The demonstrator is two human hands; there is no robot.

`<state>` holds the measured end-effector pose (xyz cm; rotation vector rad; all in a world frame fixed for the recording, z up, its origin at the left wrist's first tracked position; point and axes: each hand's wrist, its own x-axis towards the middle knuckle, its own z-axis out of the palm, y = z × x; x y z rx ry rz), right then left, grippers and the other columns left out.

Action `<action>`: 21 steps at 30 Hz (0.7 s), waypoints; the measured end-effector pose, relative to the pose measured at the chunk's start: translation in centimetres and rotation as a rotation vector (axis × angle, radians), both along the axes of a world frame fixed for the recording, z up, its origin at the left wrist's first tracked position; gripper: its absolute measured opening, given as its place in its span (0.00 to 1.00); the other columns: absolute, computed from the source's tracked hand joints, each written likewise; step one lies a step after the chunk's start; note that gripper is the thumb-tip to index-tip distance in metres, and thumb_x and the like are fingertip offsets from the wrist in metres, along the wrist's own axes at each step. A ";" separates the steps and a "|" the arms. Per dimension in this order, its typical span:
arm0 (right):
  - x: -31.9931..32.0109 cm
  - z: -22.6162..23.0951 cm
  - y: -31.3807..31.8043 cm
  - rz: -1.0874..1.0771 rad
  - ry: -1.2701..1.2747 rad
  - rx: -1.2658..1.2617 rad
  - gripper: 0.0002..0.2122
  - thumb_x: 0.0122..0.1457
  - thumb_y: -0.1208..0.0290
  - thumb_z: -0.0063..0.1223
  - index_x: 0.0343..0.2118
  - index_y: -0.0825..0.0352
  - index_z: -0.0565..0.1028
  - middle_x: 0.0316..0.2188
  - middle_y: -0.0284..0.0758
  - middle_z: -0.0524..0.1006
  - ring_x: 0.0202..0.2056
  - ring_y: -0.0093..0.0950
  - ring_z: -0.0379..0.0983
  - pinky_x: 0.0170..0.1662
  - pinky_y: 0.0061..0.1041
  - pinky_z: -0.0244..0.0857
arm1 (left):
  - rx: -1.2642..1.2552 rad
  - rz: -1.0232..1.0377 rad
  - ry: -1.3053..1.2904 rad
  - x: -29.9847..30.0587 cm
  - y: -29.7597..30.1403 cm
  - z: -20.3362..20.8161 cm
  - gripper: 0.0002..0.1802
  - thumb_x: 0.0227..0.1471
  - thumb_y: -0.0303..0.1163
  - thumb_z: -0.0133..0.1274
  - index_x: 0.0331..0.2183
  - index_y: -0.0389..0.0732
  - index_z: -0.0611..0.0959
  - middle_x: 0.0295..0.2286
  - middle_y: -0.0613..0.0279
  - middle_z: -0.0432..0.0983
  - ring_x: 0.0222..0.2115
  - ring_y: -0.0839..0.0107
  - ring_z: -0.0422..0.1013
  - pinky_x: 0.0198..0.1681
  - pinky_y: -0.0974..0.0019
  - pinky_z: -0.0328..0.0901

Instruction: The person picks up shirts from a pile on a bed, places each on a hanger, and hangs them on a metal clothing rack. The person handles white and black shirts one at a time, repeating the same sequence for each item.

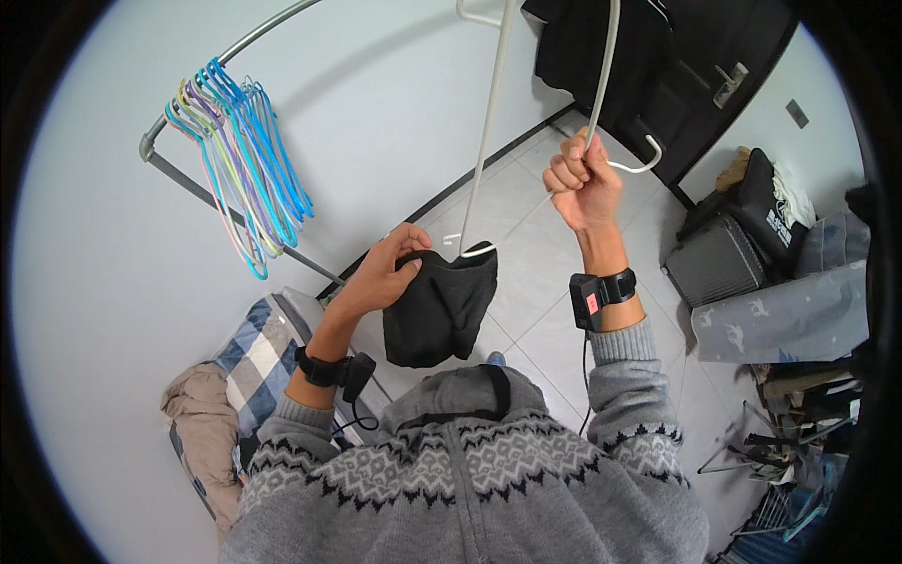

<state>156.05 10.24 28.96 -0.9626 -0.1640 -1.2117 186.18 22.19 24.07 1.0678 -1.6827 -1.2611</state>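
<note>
A soft black piece of fabric, shaped like a hat or pouch (438,315), hangs from my left hand (381,273), whose fingers and thumb pinch its upper edge. The curved white hook end (478,251) of a rack lies at its opening, touching or just inside the rim. My right hand (584,179) is closed round a white metal rod (608,70) of that rack, level with another curved hook (648,158) that sticks out to the right. Both wrists wear black strapped devices.
Several coloured hangers (244,160) hang on a grey rail (282,21) at the left. A checked bedcover (263,352) and beige cloth (202,414) lie below. Black clothing (606,47) hangs by the dark door (691,103). On the right stand a grey suitcase (719,263), bags and folding racks.
</note>
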 end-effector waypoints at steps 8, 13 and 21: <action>-1.4 -2.2 -2.5 0.177 -0.111 -0.011 0.17 0.72 0.59 0.41 0.34 0.69 0.72 0.16 0.21 0.51 0.16 0.15 0.42 0.21 0.21 0.39 | 0.050 0.054 -0.028 -0.8 -1.6 0.6 0.19 0.45 0.15 0.38 0.42 0.37 0.71 0.36 0.64 0.68 0.41 0.75 0.67 0.51 0.71 0.61; -0.6 -5.3 -2.7 0.206 -0.038 0.006 0.17 0.70 0.60 0.45 0.32 0.70 0.73 0.15 0.21 0.50 0.16 0.16 0.43 0.21 0.22 0.40 | 0.011 -0.014 0.046 -1.6 -2.3 1.1 0.20 0.46 0.15 0.38 0.43 0.37 0.70 0.38 0.63 0.67 0.42 0.74 0.67 0.51 0.69 0.62; -0.1 -11.7 -0.9 0.031 0.663 -0.024 0.21 0.67 0.56 0.52 0.25 0.71 0.75 0.16 0.24 0.60 0.20 0.16 0.51 0.26 0.20 0.45 | 0.044 0.140 0.094 -0.2 -2.5 2.8 0.22 0.46 0.14 0.38 0.45 0.39 0.70 0.37 0.64 0.70 0.43 0.75 0.68 0.48 0.71 0.62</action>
